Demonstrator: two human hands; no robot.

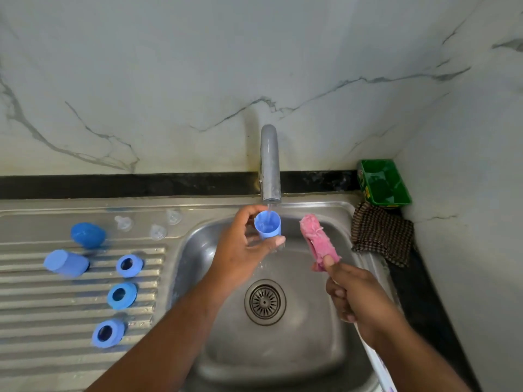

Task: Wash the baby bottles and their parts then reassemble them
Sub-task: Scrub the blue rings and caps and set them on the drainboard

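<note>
My left hand [240, 250] holds a light blue bottle cap [267, 224] mouth-up under the tap [270, 165], and water runs into it. My right hand [353, 292] grips the white handle of a bottle brush with a pink sponge head [318, 240], held just right of the cap over the sink basin [215, 258]. On the ribbed drainboard [56, 301] lie two more blue caps [88, 234] [66, 263], three blue screw rings [129, 265] [122, 295] [108, 333] and three clear teats [123, 222] [158, 232] [174, 216].
The drain strainer [265, 302] sits in the basin's middle. A green tub [383, 182] stands in the back right corner, with a brown checked cloth [382, 234] in front of it. A marble wall closes the back and right.
</note>
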